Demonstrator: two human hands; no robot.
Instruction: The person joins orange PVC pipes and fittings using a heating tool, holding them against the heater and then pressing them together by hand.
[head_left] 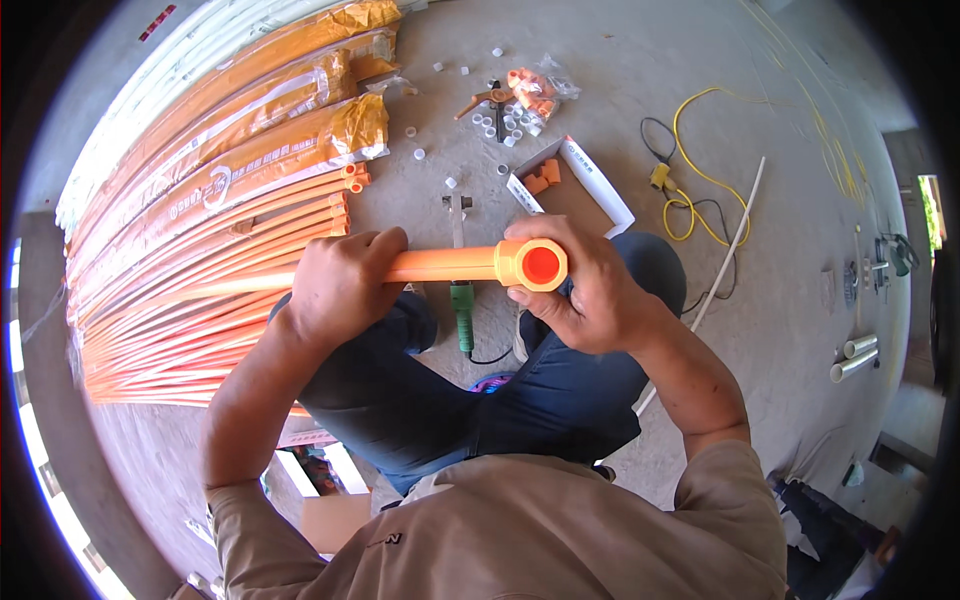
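My left hand [345, 275] is wrapped around an orange plastic pipe [440, 266], which lies crosswise in front of me above my knees. At the pipe's right end is an orange elbow fitting [510, 264], its round opening turned up toward me. My right hand [595, 290] holds this fitting, with fingers above and thumb below the opening. Pipe and fitting sit joined in a line; how deep the pipe goes in is hidden. Beneath them on the floor stands a corded pipe welding tool with a green handle [463, 318], its metal head showing beyond the pipe.
Many orange pipes [200, 310] and wrapped pipe bundles [270, 165] lie at left. Ahead are a white box [597, 180] with orange fittings, a bag of fittings [535, 92] and scattered white caps [418, 154]. At right are a yellow cable [690, 200] and a long white tube [735, 245].
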